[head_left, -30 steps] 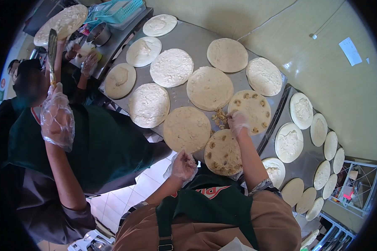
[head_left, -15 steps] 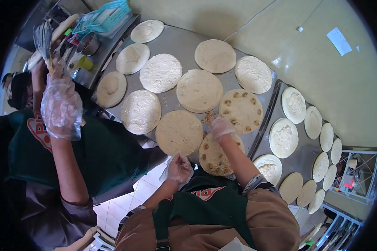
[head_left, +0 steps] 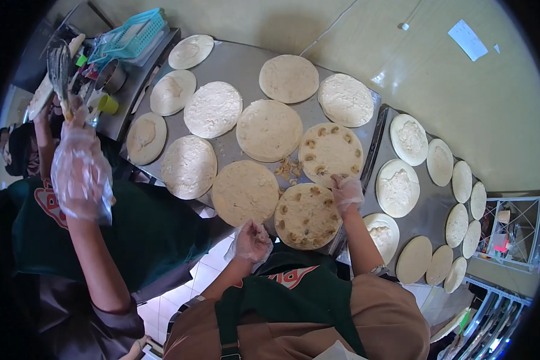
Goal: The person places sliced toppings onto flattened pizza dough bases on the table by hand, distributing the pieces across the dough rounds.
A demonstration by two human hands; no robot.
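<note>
Flat round doughs lie on a metal table. My gloved right hand (head_left: pixel 347 191) is at the lower edge of a round (head_left: pixel 331 153) ringed with brown pieces, its fingers pressed together; what they hold, if anything, is hidden. Just below lies another round (head_left: pixel 308 217) with brown pieces scattered over it. A small heap of loose pieces (head_left: pixel 290 171) sits on the metal left of both. My gloved left hand (head_left: pixel 252 241), fingers curled in, hovers by the near edge of a plain spread round (head_left: pixel 245 193); whatever is in it cannot be made out.
A co-worker's gloved hand (head_left: pixel 81 174) at the left holds a spatula (head_left: pixel 60 75) upright. A teal basket (head_left: pixel 135 36), a metal pot (head_left: pixel 111 76) and a yellow cup (head_left: pixel 108 104) stand at the back left. A second table (head_left: pixel 412 223) with several rounds stands right.
My right hand has moved from the loose heap to the ringed round's lower edge. My left hand stays curled. The view has shifted, and the co-worker's spatula is now lower.
</note>
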